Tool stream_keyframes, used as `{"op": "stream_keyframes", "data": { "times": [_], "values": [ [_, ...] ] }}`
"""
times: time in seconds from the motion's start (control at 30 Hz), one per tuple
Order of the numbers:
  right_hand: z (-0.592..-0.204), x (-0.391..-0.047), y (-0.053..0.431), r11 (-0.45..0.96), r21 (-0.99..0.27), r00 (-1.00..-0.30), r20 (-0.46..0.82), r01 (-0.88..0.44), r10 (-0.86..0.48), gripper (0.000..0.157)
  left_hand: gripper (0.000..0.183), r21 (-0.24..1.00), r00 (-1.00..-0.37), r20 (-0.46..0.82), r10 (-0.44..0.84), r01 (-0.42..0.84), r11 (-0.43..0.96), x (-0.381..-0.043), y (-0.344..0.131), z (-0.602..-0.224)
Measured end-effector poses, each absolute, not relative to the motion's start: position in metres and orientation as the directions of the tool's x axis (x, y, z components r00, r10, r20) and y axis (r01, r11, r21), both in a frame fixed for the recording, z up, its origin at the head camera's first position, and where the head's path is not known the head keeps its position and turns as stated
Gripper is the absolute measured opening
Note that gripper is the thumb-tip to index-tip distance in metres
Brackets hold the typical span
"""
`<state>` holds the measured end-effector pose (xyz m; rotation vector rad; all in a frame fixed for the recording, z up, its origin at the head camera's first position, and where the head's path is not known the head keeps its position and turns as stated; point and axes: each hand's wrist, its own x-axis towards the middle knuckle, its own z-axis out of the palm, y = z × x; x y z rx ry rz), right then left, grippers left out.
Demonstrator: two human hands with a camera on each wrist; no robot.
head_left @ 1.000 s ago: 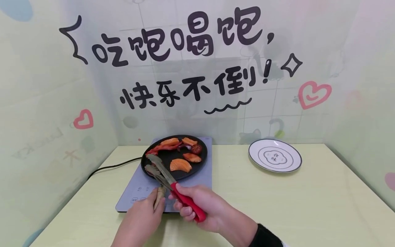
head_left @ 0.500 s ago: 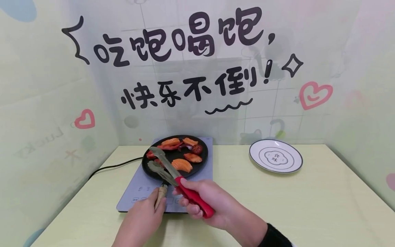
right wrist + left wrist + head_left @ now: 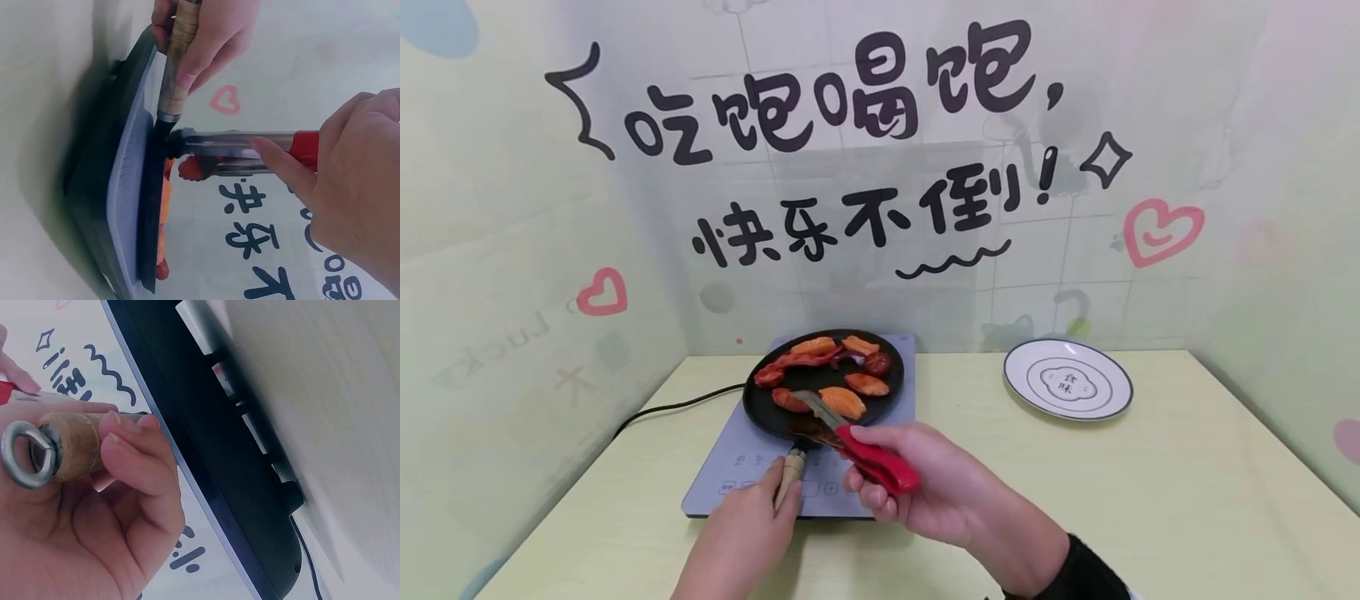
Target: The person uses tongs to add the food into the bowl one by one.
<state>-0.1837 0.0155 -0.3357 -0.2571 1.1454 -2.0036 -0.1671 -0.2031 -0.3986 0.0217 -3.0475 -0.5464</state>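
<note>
In the head view a black frying pan (image 3: 812, 379) sits on a flat grey-blue induction cooker (image 3: 718, 492). My left hand (image 3: 741, 529) grips its wooden handle (image 3: 791, 477); a metal ring shows at the handle's end in the left wrist view. Metal tongs with red grips (image 3: 880, 462) are held in my right hand (image 3: 936, 483), their arms spread over the pan's near side. By the upper tip lies a dark red food piece (image 3: 788, 401); whether the tongs touch it I cannot tell. Just right of it is an orange slice (image 3: 844, 402).
More food lies around the pan: red strips (image 3: 801, 359), orange pieces and a round dark red piece (image 3: 877, 363). A white plate (image 3: 1026, 375) with a dark rim stands at the back right of the table (image 3: 1037, 483). A black cord (image 3: 681, 405) runs left from the cooker.
The tongs have moved right and tilted lower over the pan's near side, uncovering the dark red piece. The left hand keeps its grip on the handle.
</note>
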Motion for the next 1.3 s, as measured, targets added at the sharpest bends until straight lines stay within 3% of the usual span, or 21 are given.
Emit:
{"op": "stream_keyframes", "data": {
  "times": [0.2,0.87,1.07,1.3],
  "values": [
    [-0.341,-0.189,0.014,-0.34,-0.764,-0.677,-0.167,0.549,-0.717,0.044,0.06,0.342,-0.999,0.01,-0.045,-0.039,0.939,-0.168,-0.203,-0.399],
    [-0.347,-0.194,0.012,-0.396,-0.725,-0.671,-0.123,0.564,-0.731,0.031,0.059,0.335,-0.998,0.042,-0.037,-0.021,0.942,-0.167,-0.203,-0.4],
    [-0.345,-0.191,0.012,-0.37,-0.771,-0.695,-0.127,0.518,-0.708,0.04,0.058,0.336,-0.998,0.042,-0.039,-0.023,0.941,-0.167,-0.204,-0.4],
    [-0.336,-0.178,0.027,-0.267,-0.889,-0.707,-0.085,0.372,-0.702,0.048,0.057,0.348,-0.998,0.057,-0.033,-0.011,0.937,-0.166,-0.204,-0.4]
  ]
}}
